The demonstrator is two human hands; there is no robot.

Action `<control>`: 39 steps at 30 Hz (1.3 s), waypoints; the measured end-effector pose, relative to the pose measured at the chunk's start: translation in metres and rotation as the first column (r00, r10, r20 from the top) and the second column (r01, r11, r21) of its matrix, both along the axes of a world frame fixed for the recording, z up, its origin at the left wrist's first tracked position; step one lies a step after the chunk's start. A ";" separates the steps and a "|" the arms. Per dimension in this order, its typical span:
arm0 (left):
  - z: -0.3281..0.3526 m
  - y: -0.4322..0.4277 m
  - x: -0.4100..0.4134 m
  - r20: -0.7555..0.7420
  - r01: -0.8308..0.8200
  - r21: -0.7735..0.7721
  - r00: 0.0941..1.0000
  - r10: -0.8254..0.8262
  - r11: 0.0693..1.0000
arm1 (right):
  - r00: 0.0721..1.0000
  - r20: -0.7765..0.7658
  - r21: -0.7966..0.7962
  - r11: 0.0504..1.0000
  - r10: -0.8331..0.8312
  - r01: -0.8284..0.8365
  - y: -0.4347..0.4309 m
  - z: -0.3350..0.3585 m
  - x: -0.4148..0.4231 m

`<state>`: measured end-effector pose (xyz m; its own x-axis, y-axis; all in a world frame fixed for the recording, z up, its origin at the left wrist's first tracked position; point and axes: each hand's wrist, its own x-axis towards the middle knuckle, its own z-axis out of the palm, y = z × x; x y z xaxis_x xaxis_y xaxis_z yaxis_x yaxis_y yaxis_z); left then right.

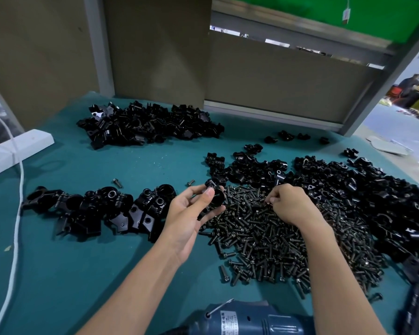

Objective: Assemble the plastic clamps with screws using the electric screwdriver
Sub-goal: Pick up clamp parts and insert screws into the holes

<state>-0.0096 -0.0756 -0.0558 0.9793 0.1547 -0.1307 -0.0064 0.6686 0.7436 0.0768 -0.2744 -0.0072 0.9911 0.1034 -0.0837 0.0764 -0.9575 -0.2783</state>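
My left hand (191, 213) holds a black plastic clamp (215, 198) above the green table, thumb and fingers curled round it. Just to its right, my right hand (290, 204) reaches into a big pile of dark screws (259, 240), fingertips pinching at a screw among them. The blue electric screwdriver (247, 320) lies at the bottom edge between my forearms. Loose black clamp parts (348, 187) are heaped to the right and behind the screws.
A row of assembled clamps (94, 209) lies left of my left hand. Another heap of black clamp parts (148, 124) sits at the back. A white cable (16, 226) runs down the left side past a white block (17, 146). Two stray screws (117, 183) lie loose.
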 end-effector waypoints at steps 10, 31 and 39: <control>0.000 0.000 0.001 0.003 0.008 -0.007 1.000 -0.008 1.000 | 0.997 0.075 0.137 0.990 0.023 -0.033 0.000 0.003 -0.007; -0.003 -0.007 -0.001 0.145 -0.081 0.277 0.989 0.042 0.957 | 0.824 0.478 0.580 0.595 0.305 -0.557 0.053 0.008 -0.038; -0.001 0.004 0.000 0.138 -0.143 0.302 0.985 0.105 0.942 | 0.762 0.454 0.440 0.627 0.462 -0.642 0.051 0.005 -0.042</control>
<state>-0.0097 -0.0712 -0.0573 0.9551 0.2905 0.0589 -0.1754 0.3935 0.9024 0.0347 -0.2231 -0.0021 0.6958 0.5751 0.4303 0.6958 -0.3910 -0.6025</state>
